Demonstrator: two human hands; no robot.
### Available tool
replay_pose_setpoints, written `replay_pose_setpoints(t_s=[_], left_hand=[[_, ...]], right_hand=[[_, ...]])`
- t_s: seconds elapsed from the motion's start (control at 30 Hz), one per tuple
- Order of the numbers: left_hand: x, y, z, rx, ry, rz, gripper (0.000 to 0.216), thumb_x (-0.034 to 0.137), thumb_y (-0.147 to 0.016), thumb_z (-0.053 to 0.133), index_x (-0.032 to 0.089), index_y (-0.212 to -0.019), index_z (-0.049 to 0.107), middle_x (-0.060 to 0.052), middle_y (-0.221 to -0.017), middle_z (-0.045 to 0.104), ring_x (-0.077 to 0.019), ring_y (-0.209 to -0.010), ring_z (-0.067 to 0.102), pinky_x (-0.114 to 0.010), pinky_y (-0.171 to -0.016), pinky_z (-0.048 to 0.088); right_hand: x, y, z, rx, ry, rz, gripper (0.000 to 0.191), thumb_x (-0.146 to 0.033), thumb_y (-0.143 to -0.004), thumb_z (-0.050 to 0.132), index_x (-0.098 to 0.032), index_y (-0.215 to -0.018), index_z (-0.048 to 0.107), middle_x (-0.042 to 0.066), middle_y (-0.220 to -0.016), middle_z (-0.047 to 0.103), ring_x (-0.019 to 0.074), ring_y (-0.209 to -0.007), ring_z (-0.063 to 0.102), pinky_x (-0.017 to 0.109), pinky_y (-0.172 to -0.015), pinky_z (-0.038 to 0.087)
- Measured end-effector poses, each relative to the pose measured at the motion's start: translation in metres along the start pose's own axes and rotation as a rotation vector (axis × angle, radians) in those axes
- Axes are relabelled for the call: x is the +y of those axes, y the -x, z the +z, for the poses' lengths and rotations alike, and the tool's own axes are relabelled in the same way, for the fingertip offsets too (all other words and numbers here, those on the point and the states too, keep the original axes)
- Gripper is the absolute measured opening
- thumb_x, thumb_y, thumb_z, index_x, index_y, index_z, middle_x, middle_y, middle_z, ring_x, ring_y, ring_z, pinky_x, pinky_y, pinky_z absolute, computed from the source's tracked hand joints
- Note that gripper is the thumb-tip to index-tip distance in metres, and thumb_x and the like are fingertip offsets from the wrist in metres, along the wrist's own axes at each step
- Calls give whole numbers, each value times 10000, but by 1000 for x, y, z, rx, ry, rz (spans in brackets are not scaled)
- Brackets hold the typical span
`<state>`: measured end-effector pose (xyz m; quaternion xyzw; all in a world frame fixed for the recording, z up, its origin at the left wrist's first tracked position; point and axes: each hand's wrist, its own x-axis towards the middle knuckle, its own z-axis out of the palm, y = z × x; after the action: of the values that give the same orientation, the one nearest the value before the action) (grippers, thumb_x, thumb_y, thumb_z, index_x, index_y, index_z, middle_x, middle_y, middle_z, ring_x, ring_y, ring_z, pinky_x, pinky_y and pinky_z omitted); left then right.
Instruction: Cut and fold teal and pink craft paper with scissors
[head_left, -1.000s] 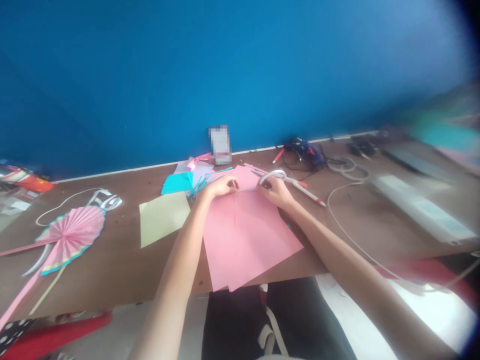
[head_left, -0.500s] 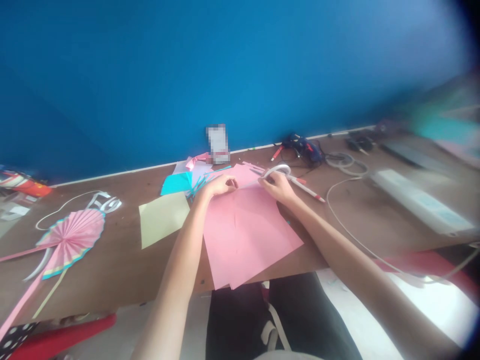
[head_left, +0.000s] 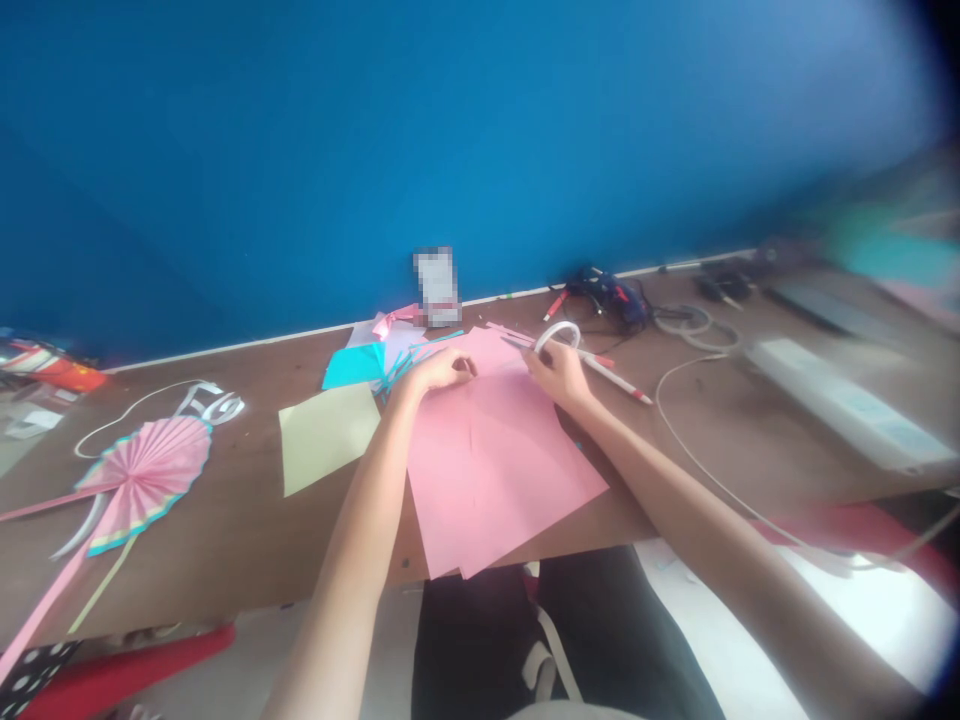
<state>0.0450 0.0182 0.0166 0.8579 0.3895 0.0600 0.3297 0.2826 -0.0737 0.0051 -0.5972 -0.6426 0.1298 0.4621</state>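
Pink paper sheets (head_left: 510, 470) lie overlapping at the table's front edge, with a seam running down between them. My left hand (head_left: 448, 370) is closed in a pinch at their upper left, on what looks like the end of a clear strip of tape. A faint pale band crosses the paper from there to my right hand (head_left: 559, 372). Those fingers are closed around a white roll of tape (head_left: 561, 328), held tilted above the upper right of the sheets. The fingertips of both hands are partly hidden.
Left lie a yellow-green sheet (head_left: 330, 438), blue paper (head_left: 352, 366) and a pink pleated fan (head_left: 154, 470). A phone-like pixelated object (head_left: 437, 288) leans on the wall. Right are a red-and-white pen (head_left: 619, 382), a cable (head_left: 679, 455) and a white power strip (head_left: 847, 405).
My right hand has shifted slightly right, away from my left hand, and the tape roll has tipped more upright. My left hand and the pink sheets stay put.
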Motion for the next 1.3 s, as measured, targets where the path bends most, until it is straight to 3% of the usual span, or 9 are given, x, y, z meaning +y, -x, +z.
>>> replay_pose_setpoints(t_s=[0.2,0.37,0.7,1.07,1.3], left_hand=[[1,1,-1,-1,4,5,235,260,-728,564,197,-914,693,-14,-852,654,-123,-733,572,-206,-605,398],[-1,-2,1,20,-33,-9,216,238,-713,565,213,-887,690,-1,-859,658,-124,-758,579,-195,-624,404],[-3,-2,1,1,37,-22,215,248,-714,575,219,-891,693,-1,-888,675,-130,-782,599,-205,-632,411],[-3,0,0,2,43,-15,212,226,-719,569,226,-888,697,9,-911,688,-126,-824,607,-195,-678,419],[0,2,-2,-3,13,-13,237,234,-732,540,211,-916,687,-4,-938,686,-140,-848,608,-206,-688,420]], right_hand=[[-8,3,2,-66,-351,100,346,-541,-840,516,-197,-810,494,3,-638,590,134,-549,524,262,-542,407],[-13,3,4,-181,-631,139,343,-577,-868,460,-240,-859,399,-56,-559,496,110,-474,456,234,-461,351],[-9,3,3,13,-465,200,360,-543,-797,587,-220,-719,450,-40,-538,487,112,-495,443,251,-493,352],[-6,0,0,53,-520,224,354,-507,-872,473,-212,-676,480,-25,-531,466,113,-494,406,263,-513,353],[-4,1,0,13,-396,145,214,-353,-837,500,-205,-683,490,-26,-576,489,125,-553,462,265,-566,371]])
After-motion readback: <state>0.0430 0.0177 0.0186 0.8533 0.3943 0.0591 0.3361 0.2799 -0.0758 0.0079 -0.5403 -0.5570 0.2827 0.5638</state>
